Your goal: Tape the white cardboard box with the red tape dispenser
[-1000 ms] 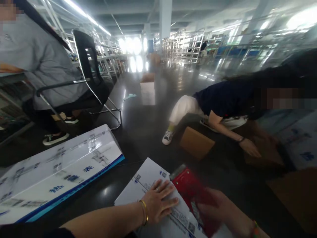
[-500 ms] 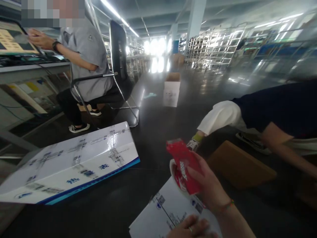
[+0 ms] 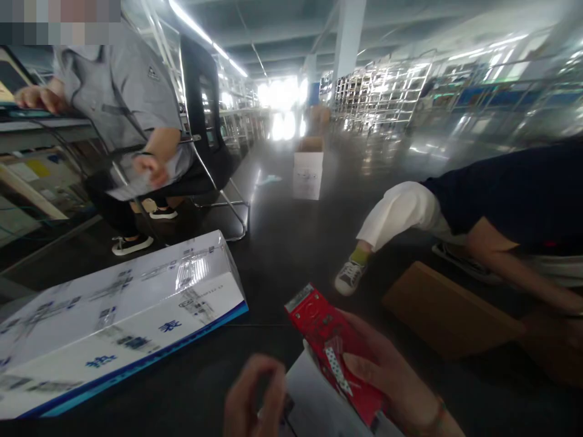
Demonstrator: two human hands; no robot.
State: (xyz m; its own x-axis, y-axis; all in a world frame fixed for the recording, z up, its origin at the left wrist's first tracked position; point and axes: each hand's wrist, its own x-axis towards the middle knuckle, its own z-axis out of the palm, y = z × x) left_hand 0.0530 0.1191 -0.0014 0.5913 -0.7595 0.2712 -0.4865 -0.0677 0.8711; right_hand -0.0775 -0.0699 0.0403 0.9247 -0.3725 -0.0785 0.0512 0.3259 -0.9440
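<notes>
Your right-hand fingers (image 3: 364, 369) stay wrapped around the red tape dispenser (image 3: 334, 349), now lowered over the white carton (image 3: 314, 403); your left hand (image 3: 255, 394) has lifted off it, fingers blurred, grip unreadable.

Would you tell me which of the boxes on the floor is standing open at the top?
The small white box far down the aisle; the long white-and-blue box and the brown box lie closed.

white printed cartons: 3 (image 3: 118, 315) (image 3: 308, 175) (image 3: 314, 406) | brown cartons: 2 (image 3: 449, 309) (image 3: 553, 352) | red tape dispensers: 1 (image 3: 334, 349) | black chairs: 1 (image 3: 204, 127) | other people: 2
</notes>
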